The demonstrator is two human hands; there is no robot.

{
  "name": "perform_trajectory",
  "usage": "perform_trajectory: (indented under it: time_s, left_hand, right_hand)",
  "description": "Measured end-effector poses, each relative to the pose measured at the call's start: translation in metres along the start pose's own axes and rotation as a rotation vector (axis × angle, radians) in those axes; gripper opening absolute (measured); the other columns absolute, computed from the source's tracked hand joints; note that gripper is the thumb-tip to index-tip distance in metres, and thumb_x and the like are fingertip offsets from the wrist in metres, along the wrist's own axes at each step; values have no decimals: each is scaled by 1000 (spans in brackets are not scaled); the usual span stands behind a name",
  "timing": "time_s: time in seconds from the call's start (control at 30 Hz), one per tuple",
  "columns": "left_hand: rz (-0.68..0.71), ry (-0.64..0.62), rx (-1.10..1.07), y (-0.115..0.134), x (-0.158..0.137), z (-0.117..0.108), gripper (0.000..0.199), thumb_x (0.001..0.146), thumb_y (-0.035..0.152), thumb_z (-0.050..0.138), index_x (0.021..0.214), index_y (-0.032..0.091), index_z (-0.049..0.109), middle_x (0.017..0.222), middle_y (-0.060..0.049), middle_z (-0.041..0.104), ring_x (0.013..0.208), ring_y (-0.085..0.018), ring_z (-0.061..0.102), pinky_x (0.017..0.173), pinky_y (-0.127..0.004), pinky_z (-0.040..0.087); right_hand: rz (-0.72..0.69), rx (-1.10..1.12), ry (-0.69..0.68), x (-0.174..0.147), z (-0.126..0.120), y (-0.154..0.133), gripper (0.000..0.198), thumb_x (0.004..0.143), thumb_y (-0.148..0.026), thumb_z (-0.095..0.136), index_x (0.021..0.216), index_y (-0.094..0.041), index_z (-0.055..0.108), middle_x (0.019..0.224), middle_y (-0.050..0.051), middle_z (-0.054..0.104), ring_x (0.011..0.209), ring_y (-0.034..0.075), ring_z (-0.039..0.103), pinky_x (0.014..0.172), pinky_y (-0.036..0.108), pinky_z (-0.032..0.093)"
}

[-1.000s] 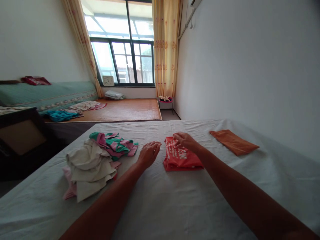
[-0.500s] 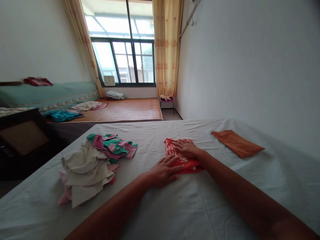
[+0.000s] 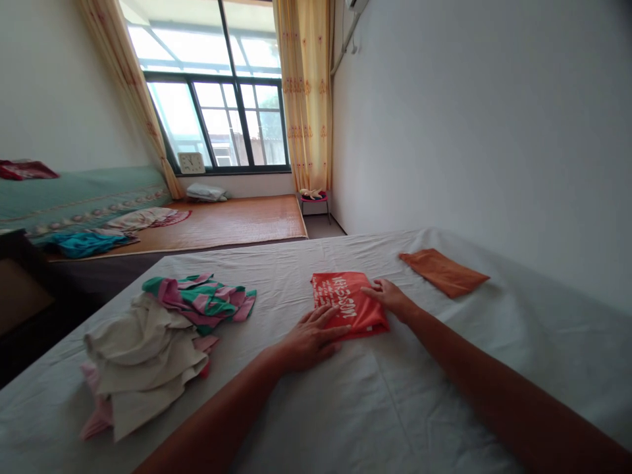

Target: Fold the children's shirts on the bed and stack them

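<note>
A folded red T-shirt (image 3: 353, 299) with white lettering lies on the white bedsheet in front of me. My left hand (image 3: 313, 336) rests flat on its near left corner, fingers stretched out and pressing the cloth. At its right edge is my right hand (image 3: 392, 299), fingers slightly bent and apart, the tips touching the top of the shirt. Neither hand grips the fabric. To the right lies a flat folded orange-brown cloth (image 3: 444, 271). On the left sits a loose heap with a beige garment (image 3: 143, 359) and a green and pink striped garment (image 3: 202, 299).
The white sheet (image 3: 276, 421) covers the surface under the clothes. Beyond it stands a bed with a brown mat (image 3: 247, 220) and a blue garment (image 3: 89, 242). A square clock (image 3: 191, 162) is by the window, and a small stool (image 3: 315, 197) by the wall.
My right hand has slid from the top of the red shirt to its right edge, uncovering more lettering. The left hand stays on the shirt. The view has turned slightly right.
</note>
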State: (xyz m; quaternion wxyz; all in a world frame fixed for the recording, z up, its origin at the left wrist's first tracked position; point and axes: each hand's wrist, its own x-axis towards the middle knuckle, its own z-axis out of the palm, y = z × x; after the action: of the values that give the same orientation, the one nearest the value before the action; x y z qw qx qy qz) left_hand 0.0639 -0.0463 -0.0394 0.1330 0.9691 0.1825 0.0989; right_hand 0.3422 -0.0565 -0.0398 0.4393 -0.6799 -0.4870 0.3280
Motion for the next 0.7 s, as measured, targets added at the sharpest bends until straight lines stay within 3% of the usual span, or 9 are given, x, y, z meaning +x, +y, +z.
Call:
perform_trajectory:
  time_s: [0.1, 0.17, 0.27, 0.37, 0.43, 0.53, 0.63, 0.7]
  left_hand:
    - [5, 37, 0, 4, 1, -1, 44, 92, 44, 45, 136, 42, 42, 154, 2, 22, 140, -29, 21, 112, -52, 22]
    - [1, 52, 1, 7, 3, -2, 42, 92, 43, 46, 135, 41, 45, 153, 1, 26, 139, -29, 24, 111, -52, 24]
    - [-43, 118, -33, 8, 4, -3, 42, 94, 40, 41, 136, 35, 46, 149, -2, 35, 136, -26, 32, 111, -47, 29]
    - [-110, 216, -107, 4, 5, -3, 41, 97, 36, 34, 135, 29, 47, 146, -4, 39, 131, -21, 41, 109, -39, 35]
    - [-141, 247, -135, 0, 6, -3, 41, 98, 36, 32, 134, 27, 49, 145, -5, 40, 128, -20, 44, 108, -37, 38]
    - [-152, 234, -120, -3, 6, -1, 40, 97, 35, 33, 132, 27, 51, 144, -5, 42, 127, -19, 46, 108, -37, 38]
    - [-144, 210, -93, -2, 7, -1, 39, 97, 35, 35, 129, 28, 54, 143, -4, 44, 125, -20, 47, 108, -38, 38]
    - [-148, 206, -82, 0, 8, -1, 38, 97, 35, 35, 128, 28, 56, 142, -4, 45, 125, -20, 47, 109, -39, 38]
  right_hand:
    - [1, 323, -270, -31, 6, -11, 49, 70, -48, 71, 105, -15, 62, 105, 11, 69, 97, 26, 66, 84, 38, 53]
    - [-56, 438, -355, -42, 14, -15, 46, 69, -43, 73, 105, -16, 61, 101, 8, 71, 96, 25, 66, 84, 39, 53]
    - [-114, 473, -196, -39, 22, -17, 43, 64, -29, 71, 104, -18, 58, 99, 5, 70, 93, 23, 66, 83, 38, 54]
    - [-182, 445, -82, -19, 9, -23, 40, 64, -20, 61, 103, -20, 56, 95, 2, 69, 87, 20, 65, 79, 34, 54]
    - [-277, 413, -28, -1, -18, -31, 41, 65, -19, 56, 106, -20, 55, 95, 0, 68, 84, 18, 64, 77, 31, 54]
    - [-371, 378, 109, 27, -82, -36, 42, 67, -20, 53, 109, -21, 54, 93, 0, 67, 79, 17, 63, 72, 30, 54]
    - [-328, 271, 200, 50, -160, -17, 48, 72, -22, 48, 120, -20, 49, 104, 5, 67, 84, 19, 65, 75, 33, 54]
    - [-217, 24, 296, 61, -207, 7, 51, 74, -21, 46, 125, -16, 47, 113, 10, 65, 92, 21, 65, 79, 35, 53]
